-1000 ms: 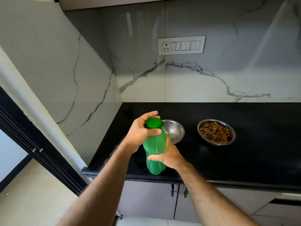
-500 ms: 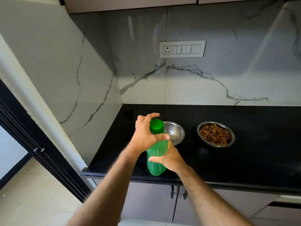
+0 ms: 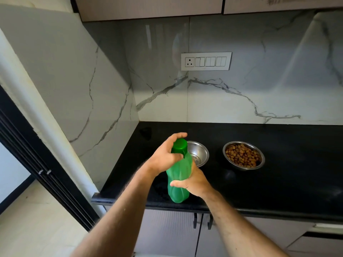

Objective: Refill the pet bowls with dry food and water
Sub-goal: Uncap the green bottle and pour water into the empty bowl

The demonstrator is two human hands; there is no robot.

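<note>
A green plastic bottle point(image 3: 178, 175) stands upright near the front edge of the black counter point(image 3: 278, 186). My right hand point(image 3: 194, 182) grips its lower body from the right. My left hand point(image 3: 167, 156) is curled round the dark green cap point(image 3: 179, 145), thumb and fingers on either side of it. Just behind the bottle sits a steel bowl point(image 3: 199, 154) with no kibble in it, partly hidden by the bottle. To its right a second steel bowl point(image 3: 243, 155) is full of brown kibble.
Marble walls close the counter at the back and left, meeting in a corner. A switch plate with a socket point(image 3: 206, 61) is on the back wall. Upper cabinets hang overhead. Cupboard doors with dark handles point(image 3: 202, 221) sit under the counter. A dark door frame point(image 3: 37, 171) stands at the left.
My left hand has turned on the cap, its fingers shifting round it. The bottle and my right hand stay where they were. The camera has tilted up slightly.
</note>
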